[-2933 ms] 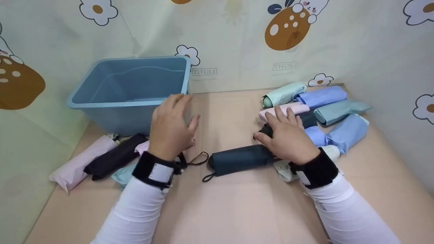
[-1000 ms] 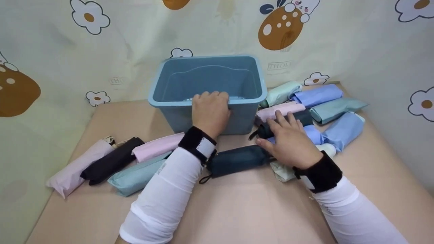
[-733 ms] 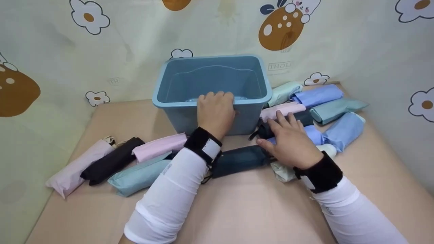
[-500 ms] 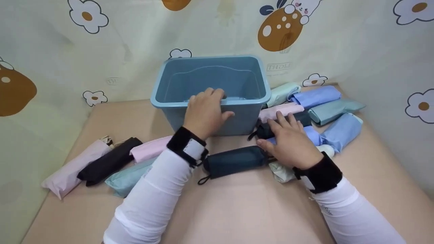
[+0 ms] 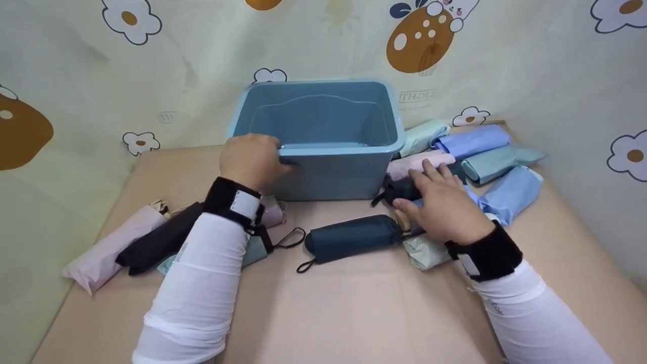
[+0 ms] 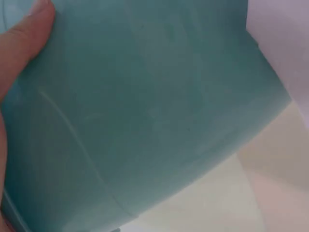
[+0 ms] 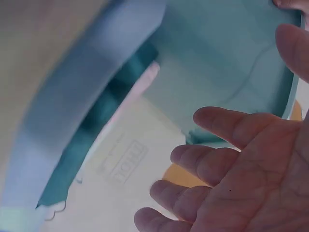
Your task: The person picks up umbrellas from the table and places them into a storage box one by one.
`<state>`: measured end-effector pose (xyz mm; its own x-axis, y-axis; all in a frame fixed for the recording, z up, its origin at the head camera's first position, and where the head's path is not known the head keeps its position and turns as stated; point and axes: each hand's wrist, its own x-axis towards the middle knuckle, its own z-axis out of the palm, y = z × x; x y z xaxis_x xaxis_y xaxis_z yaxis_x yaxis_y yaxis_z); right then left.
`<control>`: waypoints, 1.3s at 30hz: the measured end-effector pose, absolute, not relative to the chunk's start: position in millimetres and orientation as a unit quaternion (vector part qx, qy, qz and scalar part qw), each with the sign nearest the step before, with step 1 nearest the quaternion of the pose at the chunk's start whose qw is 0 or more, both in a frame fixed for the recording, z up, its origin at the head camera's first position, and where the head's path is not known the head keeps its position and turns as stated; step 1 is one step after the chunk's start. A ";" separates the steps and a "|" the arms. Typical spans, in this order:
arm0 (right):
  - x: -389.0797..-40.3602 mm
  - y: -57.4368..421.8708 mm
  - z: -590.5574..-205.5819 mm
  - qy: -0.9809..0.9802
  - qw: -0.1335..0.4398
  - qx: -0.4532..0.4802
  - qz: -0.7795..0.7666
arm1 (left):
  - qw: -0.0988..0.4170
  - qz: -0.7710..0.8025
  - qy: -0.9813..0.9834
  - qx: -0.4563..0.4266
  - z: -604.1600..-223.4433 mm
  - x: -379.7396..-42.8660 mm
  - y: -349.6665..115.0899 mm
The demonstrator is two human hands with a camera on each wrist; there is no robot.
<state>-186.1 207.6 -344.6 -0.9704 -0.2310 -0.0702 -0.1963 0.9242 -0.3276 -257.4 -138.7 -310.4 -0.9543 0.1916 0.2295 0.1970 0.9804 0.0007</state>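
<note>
The light-blue bin (image 5: pixel 343 174) stands upright at the upper centre of the head view, its top facing up and its right side just beside the folded umbrellas at the right. A strip of table (image 5: pixel 343 313) separates its base from the navy umbrella (image 5: pixel 354 237) lying at mid-frame. To the left, table shows between the bin and the frame's left-hand umbrellas; the table's left edge slants down to the lower left corner.

The left hand (image 5: pixel 252 161) grips the bin's front rim near its left corner, fingers over the edge and thumb against the outer wall. The right hand (image 5: pixel 452 210) is palm down over the right-hand umbrellas, fingers loosely spread and holding nothing; whether it touches the dark umbrella (image 5: pixel 402 189) cannot be told.

At lower left lie a pale pink umbrella (image 5: pixel 113 247) and a black umbrella (image 5: pixel 156 242). A cream sheet (image 5: pixel 328 50) printed with flowers hangs behind.
</note>
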 end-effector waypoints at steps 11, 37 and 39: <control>-180.5 270.8 -353.2 0.972 0.097 -0.163 -0.136 | 0.110 -0.008 -0.990 -0.085 -310.2 -254.2 -128.7; -167.6 281.2 -345.0 0.953 0.038 -0.262 -0.146 | 0.119 -0.008 -0.990 -0.081 -312.8 -255.3 -127.3; -172.2 271.1 -331.4 0.946 0.016 -0.263 -0.187 | 0.118 -0.007 -0.990 -0.077 -313.2 -255.5 -128.4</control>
<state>-172.2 271.1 -331.4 -0.8609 -0.5041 0.0682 -0.4921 0.7913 -0.3628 -255.5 -128.4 -313.2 -0.9600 0.1518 0.2352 0.1550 0.9879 -0.0052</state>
